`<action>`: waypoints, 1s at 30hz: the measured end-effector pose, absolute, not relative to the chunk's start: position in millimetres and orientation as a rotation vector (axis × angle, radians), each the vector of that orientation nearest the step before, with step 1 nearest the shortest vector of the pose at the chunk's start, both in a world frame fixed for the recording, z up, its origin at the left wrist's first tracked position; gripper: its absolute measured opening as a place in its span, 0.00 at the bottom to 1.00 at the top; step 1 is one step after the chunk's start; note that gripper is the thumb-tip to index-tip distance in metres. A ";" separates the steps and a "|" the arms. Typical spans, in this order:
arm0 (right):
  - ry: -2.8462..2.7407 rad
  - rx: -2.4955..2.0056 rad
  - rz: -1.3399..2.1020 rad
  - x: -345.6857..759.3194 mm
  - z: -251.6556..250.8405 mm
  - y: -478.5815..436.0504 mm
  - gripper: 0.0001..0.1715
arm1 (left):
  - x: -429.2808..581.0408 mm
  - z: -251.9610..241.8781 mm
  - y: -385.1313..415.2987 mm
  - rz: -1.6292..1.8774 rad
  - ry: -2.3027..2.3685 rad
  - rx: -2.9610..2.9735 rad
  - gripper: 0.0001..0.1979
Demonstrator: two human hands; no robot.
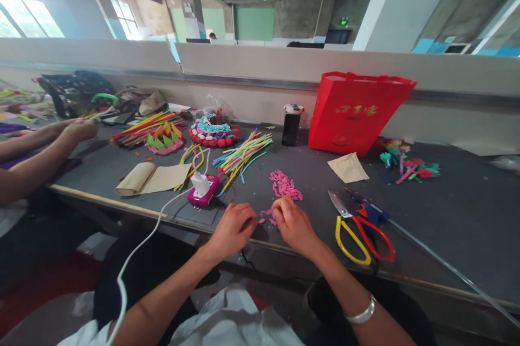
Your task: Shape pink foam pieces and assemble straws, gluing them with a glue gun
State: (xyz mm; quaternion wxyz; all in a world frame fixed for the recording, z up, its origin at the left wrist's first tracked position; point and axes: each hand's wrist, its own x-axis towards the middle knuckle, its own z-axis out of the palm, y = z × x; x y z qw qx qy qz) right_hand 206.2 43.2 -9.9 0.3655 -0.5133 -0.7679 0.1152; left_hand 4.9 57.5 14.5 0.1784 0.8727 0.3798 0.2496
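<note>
At the table's near edge my left hand is closed, its fingers curled in and the tips turned toward my right hand. Whatever it may hold is hidden. Just to the right, my right hand has its thumb and fingers pressed together, pointing down; their contents are too small to make out. A few loose pink pieces lie on the tabletop between the two hands. Right behind my right hand is a heap of short, fuzzy pink pieces.
Scissors and a blue glue gun lie right. A purple power socket with a white cable sits left, near pipe cleaners. Behind stand a bottle and red bag. Another person's hands are far left.
</note>
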 end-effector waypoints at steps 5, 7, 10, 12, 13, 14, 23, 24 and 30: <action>-1.845 -1.299 0.329 221.6 -4.9 49.8 0.06 | -23.5 12.9 33.2 0.450 1.016 2.596 0.11; -1.848 -1.267 0.370 220.2 -3.2 48.7 0.06 | -27.0 10.4 25.1 0.353 0.939 2.656 0.12; -1.883 -1.238 0.409 213.4 -2.9 44.5 0.06 | -22.0 12.3 22.7 0.423 0.973 2.648 0.17; -1.899 -1.221 0.432 208.9 -3.7 41.8 0.06 | -14.5 17.0 27.7 0.593 1.061 2.568 0.14; -1.906 -1.214 0.446 207.2 -4.2 40.7 0.06 | -10.2 19.4 31.5 0.684 1.090 2.513 0.12; -1.913 -1.210 0.458 205.7 -4.7 39.8 0.06 | -5.8 21.3 35.7 0.764 1.104 2.454 0.11; -1.956 -1.202 0.535 201.9 -3.3 34.7 0.04 | 17.9 11.1 57.7 0.866 1.043 2.326 0.08; -1.965 -1.195 0.546 201.5 -3.1 34.1 0.04 | 18.1 10.8 57.5 0.867 1.038 2.317 0.08; -2.034 -1.156 0.552 198.6 -0.5 30.9 0.05 | 13.1 22.4 50.3 0.798 0.991 2.401 0.07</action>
